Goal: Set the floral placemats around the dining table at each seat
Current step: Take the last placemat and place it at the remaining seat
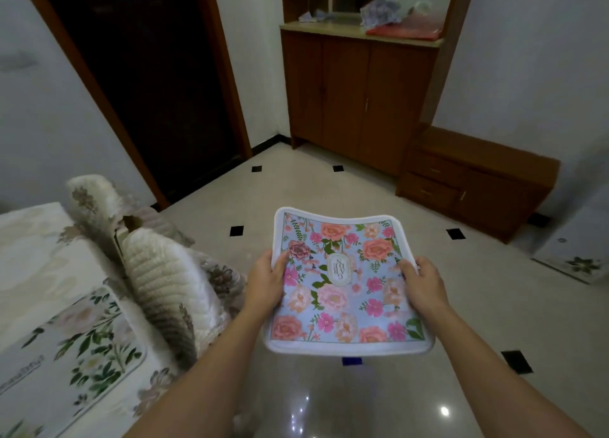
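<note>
A blue floral placemat (pixel 342 283) with a white border is held flat in the air over the floor, in front of me. My left hand (pixel 265 283) grips its left edge, thumb on top. My right hand (pixel 425 283) grips its right edge the same way. At the far left stands the dining table (pixel 36 256) under a cream cloth. A white placemat with green leaves (pixel 75 348) lies on its near part.
Two chairs with cream quilted covers (pixel 158 283) stand against the table's right side. A brown cabinet (pixel 356 95) and a low drawer unit (pixel 474 180) line the far wall. A dark doorway (pixel 141 75) is at the back left. Glossy tiled floor (pixel 329 190) spreads ahead.
</note>
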